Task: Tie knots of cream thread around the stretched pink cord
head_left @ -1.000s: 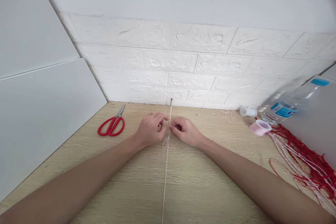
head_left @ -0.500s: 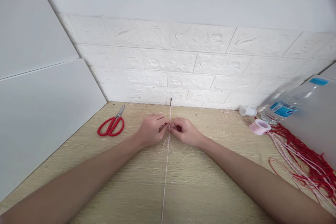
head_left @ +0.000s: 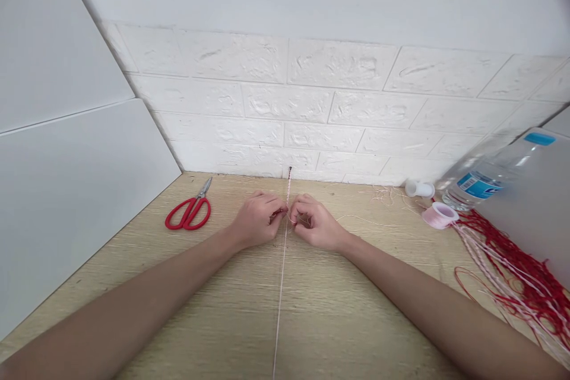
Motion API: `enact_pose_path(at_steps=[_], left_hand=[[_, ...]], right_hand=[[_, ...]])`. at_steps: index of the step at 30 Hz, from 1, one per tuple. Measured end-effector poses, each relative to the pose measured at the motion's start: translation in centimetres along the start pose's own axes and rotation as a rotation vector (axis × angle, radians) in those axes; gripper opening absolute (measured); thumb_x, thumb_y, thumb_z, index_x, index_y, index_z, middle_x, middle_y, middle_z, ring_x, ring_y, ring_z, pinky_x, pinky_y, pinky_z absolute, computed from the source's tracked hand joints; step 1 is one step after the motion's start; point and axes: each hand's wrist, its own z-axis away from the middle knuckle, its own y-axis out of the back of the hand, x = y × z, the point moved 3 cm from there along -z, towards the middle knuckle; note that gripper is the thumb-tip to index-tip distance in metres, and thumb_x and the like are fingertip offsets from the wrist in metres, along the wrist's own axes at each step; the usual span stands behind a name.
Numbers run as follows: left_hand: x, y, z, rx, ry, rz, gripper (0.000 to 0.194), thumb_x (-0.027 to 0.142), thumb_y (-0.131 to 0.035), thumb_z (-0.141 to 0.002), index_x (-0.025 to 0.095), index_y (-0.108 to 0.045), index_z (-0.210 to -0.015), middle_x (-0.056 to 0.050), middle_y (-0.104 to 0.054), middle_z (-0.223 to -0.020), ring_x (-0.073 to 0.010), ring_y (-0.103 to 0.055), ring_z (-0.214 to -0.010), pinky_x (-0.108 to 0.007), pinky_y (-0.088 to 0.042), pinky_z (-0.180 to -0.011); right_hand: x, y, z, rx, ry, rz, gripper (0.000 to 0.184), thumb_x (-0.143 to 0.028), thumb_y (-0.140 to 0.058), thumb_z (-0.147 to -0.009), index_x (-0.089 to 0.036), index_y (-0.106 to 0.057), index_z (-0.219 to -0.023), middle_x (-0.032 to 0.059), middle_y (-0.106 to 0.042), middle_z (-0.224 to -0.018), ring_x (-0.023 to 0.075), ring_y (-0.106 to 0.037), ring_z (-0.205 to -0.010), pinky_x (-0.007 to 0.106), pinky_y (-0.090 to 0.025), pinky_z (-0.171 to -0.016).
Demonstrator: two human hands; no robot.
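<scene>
A pale pink cord (head_left: 279, 303) runs from a small dark fixing at the foot of the wall down toward me, with a braided stretch (head_left: 289, 187) near the wall. My left hand (head_left: 262, 218) is at the cord's left side, thumb and fingertips pinched at it. Across from it, my right hand (head_left: 317, 222) pinches a thin thread on the cord's right side. A loose length of that thread (head_left: 356, 218) trails off to the right over the table. Exactly which strand sits in the left fingertips is hard to make out.
Red-handled scissors (head_left: 189, 212) lie left of my hands. At the right stand a water bottle (head_left: 481, 185), a white spool (head_left: 419, 189) and a pink thread spool (head_left: 440, 215). Red cords (head_left: 529, 285) and pink braided cords lie in a heap there. A brick-pattern wall (head_left: 307, 107) closes the back.
My right hand has moved slightly right, away from the cord, drawing the thread with it. The small loop hanging below the fingers has shrunk from sight. My left hand stays nearly in place.
</scene>
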Motion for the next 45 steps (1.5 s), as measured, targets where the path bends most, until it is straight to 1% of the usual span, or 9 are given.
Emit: enact_pose_path(at_steps=[9, 13, 18, 24, 27, 30, 36, 42, 45], left_hand=[[0.2, 0.1, 0.0, -0.022, -0.006, 0.051, 0.013, 0.017, -0.05, -0.087, 0.019, -0.062, -0.082, 0.0, -0.063, -0.068, -0.0139, -0.054, -0.063, -0.034, -0.037, -0.076], [0.3, 0.3, 0.0, -0.007, -0.002, 0.062, 0.011, 0.02, -0.05, -0.089, 0.018, -0.059, -0.083, 0.001, -0.063, -0.068, -0.0133, -0.054, -0.062, -0.034, -0.037, -0.077], [0.5, 0.4, -0.1, -0.011, -0.007, 0.098, 0.011, 0.021, -0.05, -0.089, 0.018, -0.056, -0.079, 0.001, -0.062, -0.068, -0.0128, -0.053, -0.062, -0.034, -0.038, -0.079], [0.3, 0.4, -0.1, -0.012, -0.01, 0.103, 0.011, 0.02, -0.051, -0.087, 0.018, -0.053, -0.076, 0.002, -0.06, -0.066, -0.0126, -0.052, -0.061, -0.035, -0.037, -0.078], [0.2, 0.4, -0.1, -0.009, -0.004, 0.091, 0.013, 0.019, -0.051, -0.087, 0.018, -0.053, -0.074, 0.002, -0.059, -0.065, -0.0125, -0.051, -0.061, -0.035, -0.036, -0.078], [0.3, 0.4, -0.1, -0.012, 0.0, 0.088, 0.015, 0.019, -0.05, -0.086, 0.017, -0.052, -0.072, 0.002, -0.058, -0.064, -0.0122, -0.05, -0.06, -0.034, -0.036, -0.077], [0.3, 0.4, -0.1, -0.018, 0.007, 0.085, 0.015, 0.018, -0.051, -0.084, 0.017, -0.05, -0.069, 0.002, -0.057, -0.062, -0.0115, -0.048, -0.059, -0.033, -0.036, -0.076], [0.3, 0.5, -0.1, -0.054, 0.003, 0.095, 0.014, 0.019, -0.051, -0.083, 0.017, -0.052, -0.069, 0.002, -0.057, -0.062, -0.0125, -0.049, -0.06, -0.032, -0.035, -0.074], [0.3, 0.6, -0.1, -0.071, 0.0, 0.114, 0.01, 0.017, -0.05, -0.081, 0.017, -0.054, -0.071, 0.002, -0.058, -0.063, -0.0127, -0.05, -0.061, -0.033, -0.035, -0.074]], right_hand=[[-0.5, 0.9, 0.1, -0.031, -0.219, -0.512, 0.007, -0.013, -0.049, -0.068, -0.019, -0.053, -0.067, 0.0036, -0.067, -0.081, 0.0189, -0.059, -0.081, 0.031, -0.042, -0.071], [-0.9, 2.3, 0.7, -0.034, -0.243, -0.69, 0.008, -0.014, -0.049, -0.067, -0.018, -0.056, -0.066, 0.0036, -0.064, -0.069, 0.0204, -0.061, -0.077, 0.033, -0.042, -0.072], [-0.7, 4.9, 3.3, -0.028, -0.339, -0.694, 0.009, -0.018, -0.053, -0.07, -0.016, -0.061, -0.069, -0.0009, -0.049, -0.057, 0.0122, -0.04, -0.053, 0.029, -0.032, -0.058], [-0.4, 7.4, 5.0, -0.105, -0.566, -0.28, 0.033, -0.042, -0.049, -0.088, -0.018, -0.06, -0.069, -0.0051, -0.03, -0.054, 0.0104, -0.026, -0.052, 0.027, -0.02, -0.052], [-0.6, 8.7, 5.0, -0.153, -0.668, -0.012, 0.036, -0.046, -0.047, -0.089, -0.019, -0.058, -0.068, -0.005, -0.031, -0.054, 0.0103, -0.029, -0.05, 0.026, -0.021, -0.05], [-0.7, 10.4, 5.1, -0.17, -0.664, 0.259, 0.036, -0.043, -0.045, -0.088, -0.019, -0.057, -0.065, -0.0036, -0.037, -0.054, 0.0112, -0.036, -0.051, 0.026, -0.024, -0.05], [1.0, 12.2, 6.4, -0.322, -0.627, 0.645, 0.037, -0.037, -0.048, -0.085, -0.018, -0.048, -0.053, -0.0014, -0.046, -0.051, 0.0109, -0.039, -0.047, 0.028, -0.022, -0.05], [2.3, 12.4, 7.5, -0.416, -0.709, 0.735, 0.013, -0.033, -0.059, -0.075, -0.023, -0.063, -0.069, 0.0018, -0.066, -0.07, 0.0163, -0.055, -0.058, 0.028, -0.026, -0.052], [3.1, 12.8, 7.5, -0.391, -0.728, 0.739, 0.016, -0.039, -0.062, -0.075, -0.023, -0.063, -0.071, 0.0028, -0.067, -0.074, 0.0183, -0.058, -0.062, 0.029, -0.028, -0.053]])
